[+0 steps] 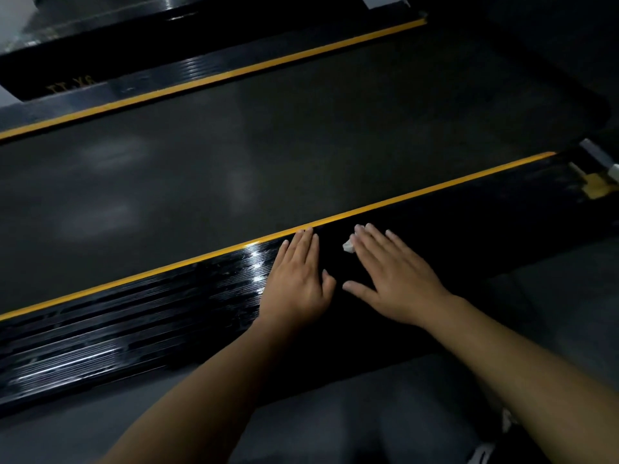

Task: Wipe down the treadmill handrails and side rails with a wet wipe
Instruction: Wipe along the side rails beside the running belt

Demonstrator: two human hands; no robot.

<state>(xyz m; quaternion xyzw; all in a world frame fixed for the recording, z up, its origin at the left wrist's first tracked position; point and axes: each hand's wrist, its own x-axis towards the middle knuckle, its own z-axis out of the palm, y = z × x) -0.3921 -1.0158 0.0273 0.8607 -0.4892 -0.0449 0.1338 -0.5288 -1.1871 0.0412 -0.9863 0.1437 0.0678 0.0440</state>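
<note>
Dark running belt [268, 145], grey floor [50, 433] at lower left

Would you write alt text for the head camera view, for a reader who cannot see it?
Both hands lie flat on the treadmill's near black side rail: the right hand presses a white wet wipe under its fingers, the left hand rests beside it. A yellow stripe edges the rail; the belt lies beyond.

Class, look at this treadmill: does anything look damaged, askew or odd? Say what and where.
At the right end of the near side rail, a yellowish patch breaks the black surface. It may be peeling tape or wear; too blurred to tell.
</note>
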